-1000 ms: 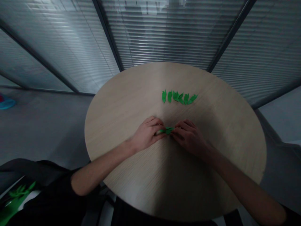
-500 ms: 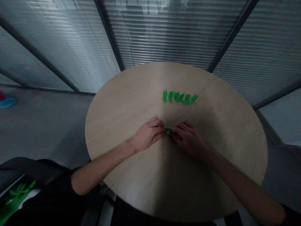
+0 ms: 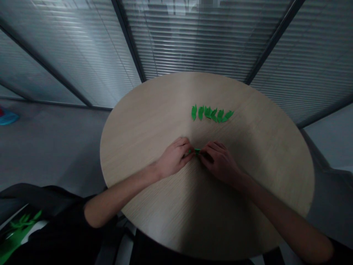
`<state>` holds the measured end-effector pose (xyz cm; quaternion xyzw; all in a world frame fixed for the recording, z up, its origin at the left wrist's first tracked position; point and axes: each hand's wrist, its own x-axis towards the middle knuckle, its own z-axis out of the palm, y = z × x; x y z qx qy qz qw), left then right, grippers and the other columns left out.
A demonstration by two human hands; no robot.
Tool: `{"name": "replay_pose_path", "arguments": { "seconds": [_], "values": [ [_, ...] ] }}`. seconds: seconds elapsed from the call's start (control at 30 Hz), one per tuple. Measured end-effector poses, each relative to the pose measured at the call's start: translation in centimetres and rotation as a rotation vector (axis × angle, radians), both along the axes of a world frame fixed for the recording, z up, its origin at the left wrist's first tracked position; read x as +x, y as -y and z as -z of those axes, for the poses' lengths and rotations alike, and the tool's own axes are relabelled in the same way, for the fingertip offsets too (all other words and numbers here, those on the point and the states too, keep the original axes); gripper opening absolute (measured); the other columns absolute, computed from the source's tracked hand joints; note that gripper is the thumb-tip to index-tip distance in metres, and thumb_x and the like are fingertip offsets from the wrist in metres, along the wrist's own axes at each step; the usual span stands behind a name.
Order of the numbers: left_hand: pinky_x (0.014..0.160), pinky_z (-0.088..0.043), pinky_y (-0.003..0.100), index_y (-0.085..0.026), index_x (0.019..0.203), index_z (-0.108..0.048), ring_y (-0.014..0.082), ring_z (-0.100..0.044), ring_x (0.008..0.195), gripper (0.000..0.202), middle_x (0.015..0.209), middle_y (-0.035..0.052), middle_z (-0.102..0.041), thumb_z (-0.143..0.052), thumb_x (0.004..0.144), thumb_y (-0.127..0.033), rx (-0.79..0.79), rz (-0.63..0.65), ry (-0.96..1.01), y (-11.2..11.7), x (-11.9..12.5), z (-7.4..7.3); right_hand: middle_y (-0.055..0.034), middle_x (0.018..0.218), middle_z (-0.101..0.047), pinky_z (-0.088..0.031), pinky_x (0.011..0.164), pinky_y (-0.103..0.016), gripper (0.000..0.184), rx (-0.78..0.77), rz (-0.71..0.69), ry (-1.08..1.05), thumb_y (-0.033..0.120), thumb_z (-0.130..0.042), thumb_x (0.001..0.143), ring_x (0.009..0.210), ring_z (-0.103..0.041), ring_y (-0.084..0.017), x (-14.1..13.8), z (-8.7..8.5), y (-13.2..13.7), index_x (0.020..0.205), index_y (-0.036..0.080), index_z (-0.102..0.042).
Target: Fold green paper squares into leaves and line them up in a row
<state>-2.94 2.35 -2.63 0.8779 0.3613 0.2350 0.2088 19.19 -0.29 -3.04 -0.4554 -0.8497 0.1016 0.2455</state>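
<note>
place: office meeting room | walls: glass partitions point(image 3: 198, 40) with slatted blinds | furniture: round wood-veneer table point(image 3: 143, 121) | floor: grey carpet point(image 3: 49, 147)

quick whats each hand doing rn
Left hand: closed, pinching a green leaf cut-out.
Right hand: closed, pinching the same cut-out.

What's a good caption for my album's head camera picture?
Left hand and right hand pinch a green cut-out leaf at a round wooden table, six leaves lined up beyond.
</note>
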Motion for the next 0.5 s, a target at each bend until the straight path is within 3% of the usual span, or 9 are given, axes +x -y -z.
{"name": "replay_pose_path", "arguments": {
  "seconds": [0.2,0.5],
  "values": [
    [0.078,-0.051,0.036,-0.016,0.092,-0.067,0.0213,-0.057,0.084,0.019,0.087,0.0056,-0.058,-0.057,0.103,-0.027,-0.073,-0.036,0.035,0.09,0.27,-0.12,-0.0075,0.092,-0.072,-0.052,0.088,-0.042,0.008,-0.131,0.07,-0.124,0.02,-0.066,0.096,0.089,-0.067,-0.024,-0.08,-0.14,-0.23,0.09,0.02,-0.072],
    [0.075,-0.05,0.035,-0.016,0.089,-0.066,0.0199,-0.057,0.08,0.015,0.087,0.005,-0.058,-0.06,0.1,-0.024,-0.116,-0.087,0.058,0.14,0.49,-0.1,-0.007,0.087,-0.073,-0.051,0.081,-0.039,0.009,-0.207,0.127,-0.178,0.021,-0.067,0.093,0.083,-0.068,-0.023,-0.26,-0.27,-0.58,0.084,0.02,-0.071]
  ]
}}
